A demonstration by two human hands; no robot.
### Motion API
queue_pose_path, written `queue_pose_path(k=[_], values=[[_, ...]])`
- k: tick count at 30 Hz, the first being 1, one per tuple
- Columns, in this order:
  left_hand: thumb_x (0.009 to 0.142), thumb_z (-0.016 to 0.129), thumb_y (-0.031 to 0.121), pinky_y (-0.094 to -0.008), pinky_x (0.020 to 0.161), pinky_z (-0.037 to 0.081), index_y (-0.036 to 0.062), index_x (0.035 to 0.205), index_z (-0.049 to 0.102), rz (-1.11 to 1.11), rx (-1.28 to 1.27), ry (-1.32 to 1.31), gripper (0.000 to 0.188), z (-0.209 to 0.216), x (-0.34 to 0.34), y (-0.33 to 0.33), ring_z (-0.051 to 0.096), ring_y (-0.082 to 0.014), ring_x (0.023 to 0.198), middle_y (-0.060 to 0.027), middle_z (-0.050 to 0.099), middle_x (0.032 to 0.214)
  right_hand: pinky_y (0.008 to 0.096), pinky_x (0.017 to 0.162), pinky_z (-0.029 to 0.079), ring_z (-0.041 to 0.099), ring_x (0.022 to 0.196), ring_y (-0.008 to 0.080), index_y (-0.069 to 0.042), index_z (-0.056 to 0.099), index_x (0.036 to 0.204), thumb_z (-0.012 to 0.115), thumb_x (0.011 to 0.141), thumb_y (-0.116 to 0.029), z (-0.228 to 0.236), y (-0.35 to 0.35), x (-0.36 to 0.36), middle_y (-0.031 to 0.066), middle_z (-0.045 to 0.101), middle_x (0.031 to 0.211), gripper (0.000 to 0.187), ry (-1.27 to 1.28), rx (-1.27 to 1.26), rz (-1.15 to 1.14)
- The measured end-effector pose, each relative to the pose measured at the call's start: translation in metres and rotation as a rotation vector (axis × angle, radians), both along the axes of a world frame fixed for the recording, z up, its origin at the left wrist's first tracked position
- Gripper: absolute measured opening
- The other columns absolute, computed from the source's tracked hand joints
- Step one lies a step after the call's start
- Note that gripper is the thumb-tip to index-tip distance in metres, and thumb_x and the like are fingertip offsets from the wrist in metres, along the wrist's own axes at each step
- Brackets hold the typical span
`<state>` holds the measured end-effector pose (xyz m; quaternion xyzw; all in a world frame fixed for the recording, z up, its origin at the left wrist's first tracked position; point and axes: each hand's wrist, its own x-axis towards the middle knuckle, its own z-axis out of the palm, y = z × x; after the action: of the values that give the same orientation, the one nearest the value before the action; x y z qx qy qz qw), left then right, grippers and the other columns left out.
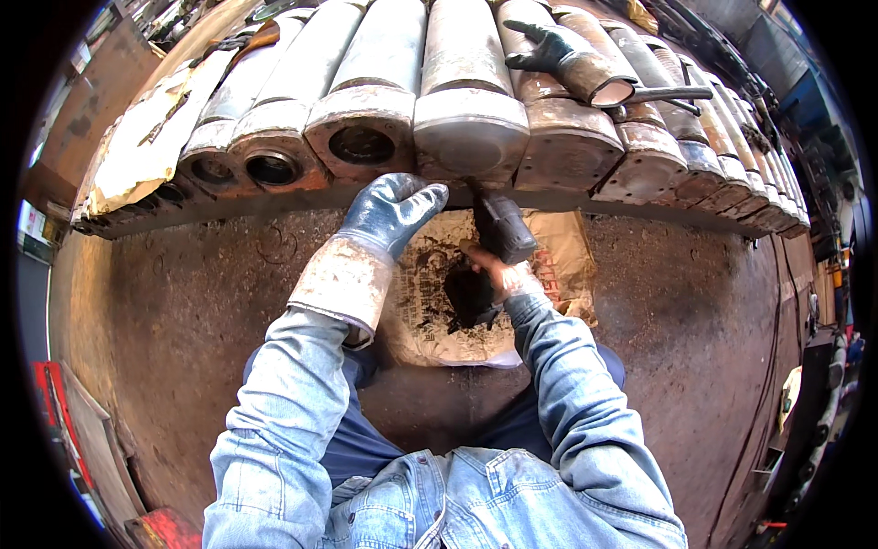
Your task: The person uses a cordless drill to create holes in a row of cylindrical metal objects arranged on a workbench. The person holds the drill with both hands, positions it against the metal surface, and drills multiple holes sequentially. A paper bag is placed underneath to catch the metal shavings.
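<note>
My right hand (498, 273), bare, grips a dark, grimy cordless drill (503, 229). Its nose points at the lower edge of the round end of the middle metal cylinder (471, 133). Whether the bit touches anything there is hidden. My left hand (393, 210) wears a dark blue coated glove with a stained pale cuff. Its fingers are curled together just below the cylinder's front end, left of the drill's nose. What they hold, if anything, cannot be made out. A stained brown paper sack (430, 320) lies flat on the floor under both hands.
Several heavy cylinders, some with open round holes like this end block (361, 142), lie side by side on a dark beam (302, 199). A spare glove (558, 59) and a metal bar (672, 93) rest on them at right. Brown paper (155, 137) covers those at left.
</note>
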<state>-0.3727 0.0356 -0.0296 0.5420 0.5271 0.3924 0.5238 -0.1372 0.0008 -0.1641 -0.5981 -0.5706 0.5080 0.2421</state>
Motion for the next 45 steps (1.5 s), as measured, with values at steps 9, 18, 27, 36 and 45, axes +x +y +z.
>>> queue_pose_path(k=[9, 18, 27, 36, 45], values=[[0.094, 0.078, 0.013, -0.0268, 0.088, 0.055, 0.0007, 0.115, 0.071, 0.019, -0.018, -0.144, 0.025, 0.008, -0.009, 0.0, 0.067, -0.0103, 0.097, -0.0032, 0.074, 0.106, 0.0324, 0.084, 0.046, 0.055, 0.08, 0.0152, -0.002, 0.072, 0.113, 0.071, 0.094, -0.029, -0.024, -0.003, -0.013, 0.0017, 0.065, 0.091, 0.033, 0.444, -0.127, -0.211], [0.093, 0.078, 0.014, -0.0273, 0.088, 0.054, 0.0012, 0.114, 0.072, 0.043, -0.006, -0.076, 0.025, 0.007, -0.012, -0.001, 0.067, -0.0108, 0.097, -0.0039, 0.074, 0.106, 0.0388, 0.084, 0.054, 0.066, 0.094, 0.021, -0.008, 0.063, 0.128, 0.082, 0.085, -0.041, 0.027, -0.015, -0.04, 0.0105, 0.072, 0.107, 0.057, 0.055, 0.145, -0.231], [0.091, 0.08, 0.015, -0.0282, 0.088, 0.054, 0.0019, 0.114, 0.072, 0.061, -0.023, -0.047, 0.027, 0.009, -0.01, -0.002, 0.066, -0.0107, 0.097, -0.003, 0.074, 0.105, 0.0332, 0.082, 0.055, 0.066, 0.091, 0.0155, -0.014, 0.061, 0.132, 0.08, 0.087, -0.019, -0.006, 0.001, -0.036, 0.0035, 0.073, 0.107, 0.05, 0.054, 0.203, -0.294], [0.091, 0.081, 0.017, -0.0277, 0.087, 0.053, 0.0021, 0.113, 0.073, 0.103, -0.055, -0.048, 0.027, 0.006, -0.019, -0.002, 0.066, -0.0106, 0.095, -0.0023, 0.074, 0.105, 0.0469, 0.082, 0.057, 0.073, 0.095, 0.0375, -0.01, 0.059, 0.12, 0.084, 0.078, -0.034, 0.009, -0.001, -0.037, 0.0185, 0.074, 0.103, 0.054, -0.294, 0.273, -0.209], [0.089, 0.084, 0.023, -0.0282, 0.084, 0.052, 0.0017, 0.11, 0.074, 0.119, -0.067, -0.001, 0.032, -0.008, -0.011, 0.005, 0.065, -0.011, 0.091, -0.003, 0.074, 0.101, 0.049, 0.086, 0.056, 0.07, 0.102, 0.0403, -0.006, 0.057, 0.123, 0.079, 0.082, -0.03, 0.016, 0.0, -0.016, 0.0214, 0.071, 0.104, 0.052, -0.576, 0.302, -0.091]])
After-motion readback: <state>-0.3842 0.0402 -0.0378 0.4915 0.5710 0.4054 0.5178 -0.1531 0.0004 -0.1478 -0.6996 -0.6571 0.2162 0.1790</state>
